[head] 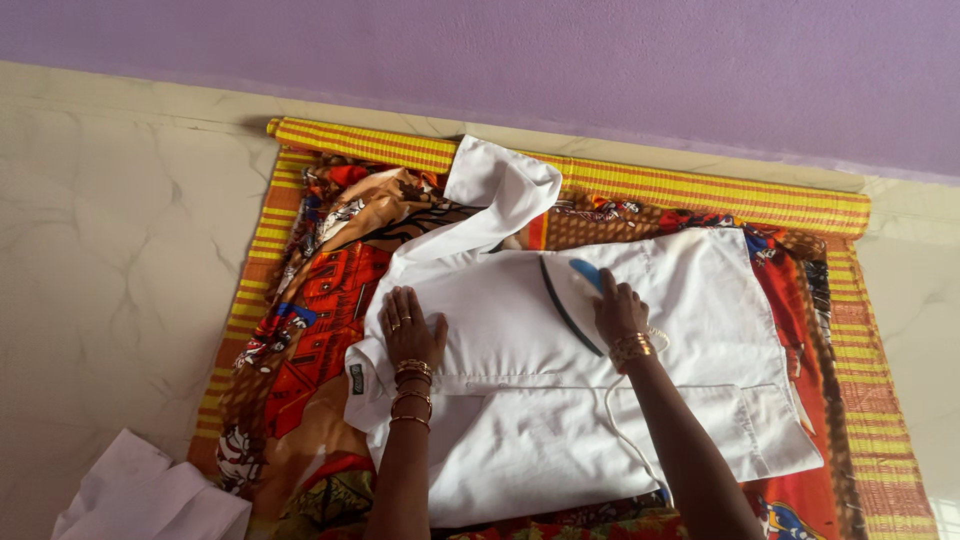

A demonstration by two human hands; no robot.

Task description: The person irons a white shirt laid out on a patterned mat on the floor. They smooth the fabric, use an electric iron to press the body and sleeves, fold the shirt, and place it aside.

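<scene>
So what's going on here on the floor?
A person is ironing a white cotton shirt spread over a patterned orange and red cloth on a striped yellow and orange woven mat. The right hand grips a white and blue electric iron on the shirt. The left hand lies flat, pressing the fabric. Another white garment lies nearby.

The left hand (410,330) lies flat, fingers spread, while the right hand (620,312) curls closed, both forearms extended forward.
</scene>
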